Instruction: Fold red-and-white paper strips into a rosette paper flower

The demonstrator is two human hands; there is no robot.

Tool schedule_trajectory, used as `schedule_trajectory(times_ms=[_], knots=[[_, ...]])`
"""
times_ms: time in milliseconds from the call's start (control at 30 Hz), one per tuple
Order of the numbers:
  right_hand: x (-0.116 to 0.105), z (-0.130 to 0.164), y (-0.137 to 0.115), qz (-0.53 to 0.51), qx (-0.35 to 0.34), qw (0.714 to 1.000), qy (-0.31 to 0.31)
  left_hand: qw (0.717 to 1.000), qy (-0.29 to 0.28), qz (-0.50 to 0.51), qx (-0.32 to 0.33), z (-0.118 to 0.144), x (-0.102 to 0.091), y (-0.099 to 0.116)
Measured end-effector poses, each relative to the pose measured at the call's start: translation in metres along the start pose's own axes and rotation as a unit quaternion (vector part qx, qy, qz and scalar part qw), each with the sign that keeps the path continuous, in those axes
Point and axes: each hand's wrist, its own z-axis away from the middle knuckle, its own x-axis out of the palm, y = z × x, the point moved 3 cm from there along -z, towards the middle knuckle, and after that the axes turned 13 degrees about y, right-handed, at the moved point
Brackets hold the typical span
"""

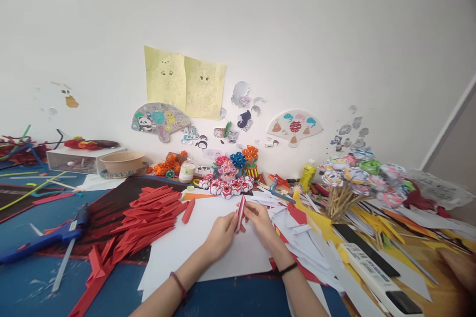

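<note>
**Both hands pinch a red-and-white paper strip over a white sheet**

Right now the left hand (220,234) and the right hand (260,220) meet at the middle of the bench (238,302), and both are closed on a narrow red-and-white folded paper strip (241,212). The strip stands nearly upright between the fingertips, tilted slightly, its upper end free above the hands. A dark red band circles the left wrist and a black band the right.

Under the hands lies a large white sheet (193,247). To the left of it sits a heap of red folded strips (148,213), and one more red piece (188,210) lies apart at the sheet's edge. Further left a blue glue gun (44,237) rests on the blue bench top. To the right of the hands a pile of white folded strips (297,237) spreads over red and yellow paper.

Behind the sheet a row of red-and-white paper flowers (226,186) stands near the wall. At the right, paper flowers on wooden sticks (353,178) rise in a bunch, and a white remote control (372,272) lies near the bench edge.
</note>
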Motion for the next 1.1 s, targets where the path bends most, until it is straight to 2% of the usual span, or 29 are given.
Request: schedule_trajectory(times_ms=[167,400,600,767,900,967,1100], knots=[[0.003,-0.001,0.001,0.019,-0.003,1.000,0.014,0.996,0.029,-0.088,-0.002,-0.001,0.001,-0.006],[0.014,0.005,0.010,0.041,0.003,0.999,0.012,0.968,0.062,-0.243,0.013,0.001,-0.003,-0.011],[0.018,0.008,0.009,0.060,-0.005,0.998,0.005,0.951,0.074,-0.300,0.031,0.003,-0.004,-0.009],[0.018,0.009,0.008,0.081,-0.015,0.997,0.014,0.948,0.125,-0.291,0.036,0.001,-0.014,-0.004],[0.016,0.009,0.006,0.108,-0.036,0.993,0.042,0.953,0.175,-0.241,0.049,-0.004,-0.026,0.005],[0.014,0.009,0.003,0.125,-0.053,0.989,0.059,0.961,0.178,-0.204,0.055,-0.006,-0.027,0.009],[0.012,0.011,-0.005,0.159,-0.093,0.979,0.089,0.978,0.148,-0.135,0.055,-0.003,-0.019,0.013]])
